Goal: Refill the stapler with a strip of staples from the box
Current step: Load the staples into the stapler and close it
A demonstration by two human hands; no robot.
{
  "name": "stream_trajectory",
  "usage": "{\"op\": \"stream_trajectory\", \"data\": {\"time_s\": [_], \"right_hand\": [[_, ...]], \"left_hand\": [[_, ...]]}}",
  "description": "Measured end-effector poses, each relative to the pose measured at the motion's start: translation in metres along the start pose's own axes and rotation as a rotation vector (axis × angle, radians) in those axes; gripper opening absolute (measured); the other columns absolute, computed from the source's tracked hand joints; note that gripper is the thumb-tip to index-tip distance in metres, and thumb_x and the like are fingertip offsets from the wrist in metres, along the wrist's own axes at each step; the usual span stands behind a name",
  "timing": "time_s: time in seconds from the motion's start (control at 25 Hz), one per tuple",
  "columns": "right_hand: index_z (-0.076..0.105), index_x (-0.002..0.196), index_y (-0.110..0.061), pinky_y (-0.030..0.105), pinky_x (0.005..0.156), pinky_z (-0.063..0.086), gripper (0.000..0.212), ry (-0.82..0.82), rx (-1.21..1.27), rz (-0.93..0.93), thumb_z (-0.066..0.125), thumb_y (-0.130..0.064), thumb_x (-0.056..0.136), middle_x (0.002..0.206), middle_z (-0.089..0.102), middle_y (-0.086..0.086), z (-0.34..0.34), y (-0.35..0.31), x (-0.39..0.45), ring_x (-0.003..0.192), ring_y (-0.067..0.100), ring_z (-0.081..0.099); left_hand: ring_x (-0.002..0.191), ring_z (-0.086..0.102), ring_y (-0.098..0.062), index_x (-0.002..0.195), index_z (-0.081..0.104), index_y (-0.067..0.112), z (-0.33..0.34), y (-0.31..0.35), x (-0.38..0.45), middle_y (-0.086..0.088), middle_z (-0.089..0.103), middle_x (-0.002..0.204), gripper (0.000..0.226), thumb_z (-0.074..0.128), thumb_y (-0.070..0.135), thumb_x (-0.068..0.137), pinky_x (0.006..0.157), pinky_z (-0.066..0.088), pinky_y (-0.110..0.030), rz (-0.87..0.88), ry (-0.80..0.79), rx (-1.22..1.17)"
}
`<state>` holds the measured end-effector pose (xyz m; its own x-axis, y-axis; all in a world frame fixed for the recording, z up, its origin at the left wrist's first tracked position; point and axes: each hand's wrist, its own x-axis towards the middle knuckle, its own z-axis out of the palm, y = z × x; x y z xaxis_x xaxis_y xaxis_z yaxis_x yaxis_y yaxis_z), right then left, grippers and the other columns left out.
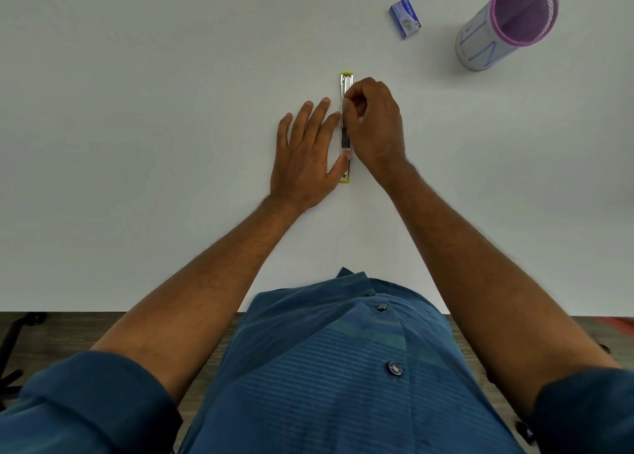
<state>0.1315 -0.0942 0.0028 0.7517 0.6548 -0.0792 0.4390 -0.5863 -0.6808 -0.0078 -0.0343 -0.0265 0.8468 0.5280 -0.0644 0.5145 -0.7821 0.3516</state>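
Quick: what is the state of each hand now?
Left hand: open, fingers straight, steadying the stapler.
Right hand: fingers curled, pinching at the stapler; what it pinches is unclear.

Office desk point(137, 110) (white) with stapler point(346, 82) and pen cup point(507, 24).

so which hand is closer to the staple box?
Right. The right hand is over the stapler, below-left of the staple box; the left hand lies farther left.

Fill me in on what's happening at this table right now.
A person is working on a stapler that lies opened out flat on the white table. The left hand steadies it with straight fingers; the right hand pinches something small over its metal channel. The blue staple box sits apart, near a purple-rimmed cup.
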Motion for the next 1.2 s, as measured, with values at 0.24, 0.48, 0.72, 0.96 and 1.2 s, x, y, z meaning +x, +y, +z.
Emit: {"op": "stream_trajectory", "data": {"time_s": [0.24, 0.48, 0.72, 0.96, 1.2], "right_hand": [[0.054, 0.12, -0.016, 0.026, 0.078, 0.051, 0.039, -0.065, -0.069, 0.174, 0.069, -0.028, 0.086, 0.105, 0.064, -0.001, -0.003, -0.016, 0.008, 0.088, 0.01, 0.059], [0.062, 0.112, -0.019, 0.025, 0.071, 0.044, 0.032, -0.093, -0.006, 0.283, 0.067, -0.03, 0.081, 0.104, 0.062, 0.001, -0.006, -0.023, 0.008, 0.08, 0.009, 0.056], [0.064, 0.116, -0.014, 0.014, 0.076, 0.054, 0.028, -0.128, 0.219, 0.259, 0.069, -0.027, 0.092, 0.115, 0.059, 0.005, -0.022, -0.016, -0.006, 0.087, 0.006, 0.061], [0.056, 0.125, -0.011, 0.031, 0.066, 0.061, 0.031, -0.193, 0.551, 0.29, 0.066, -0.016, 0.096, 0.1, 0.064, 0.007, -0.056, -0.023, -0.016, 0.079, 0.017, 0.068], [0.045, 0.141, -0.027, 0.027, 0.075, 0.06, 0.043, -0.267, 0.664, 0.227, 0.058, -0.02, 0.1, 0.104, 0.069, 0.005, -0.077, -0.032, -0.028, 0.087, 0.015, 0.071]], "left_hand": [[0.155, 0.021, -0.026, 0.154, 0.037, 0.019, -0.002, 0.001, 0.0, -0.005, 0.028, 0.166, 0.067, 0.033, 0.06, 0.101, 0.126, 0.011, -0.052, -0.008, -0.012, -0.026], [0.154, 0.024, -0.025, 0.152, 0.041, 0.019, -0.001, 0.001, 0.0, -0.004, 0.031, 0.165, 0.065, 0.038, 0.059, 0.1, 0.126, 0.013, -0.051, -0.016, 0.014, -0.073], [0.154, 0.024, -0.024, 0.109, 0.068, 0.02, -0.012, 0.011, 0.011, -0.001, 0.038, 0.162, 0.025, 0.058, 0.041, 0.098, 0.126, 0.01, -0.046, -0.188, -0.029, -0.338], [0.084, 0.064, -0.006, 0.074, 0.066, 0.026, -0.06, 0.037, 0.02, 0.016, 0.074, 0.092, 0.033, 0.058, 0.049, 0.096, 0.081, 0.044, -0.035, -0.456, -0.345, -0.796], [0.047, 0.052, -0.013, 0.091, 0.067, 0.013, -0.094, 0.056, 0.004, -0.002, 0.066, 0.066, 0.034, 0.063, 0.046, 0.096, 0.044, 0.04, -0.02, -0.791, -0.617, -1.514]]}}
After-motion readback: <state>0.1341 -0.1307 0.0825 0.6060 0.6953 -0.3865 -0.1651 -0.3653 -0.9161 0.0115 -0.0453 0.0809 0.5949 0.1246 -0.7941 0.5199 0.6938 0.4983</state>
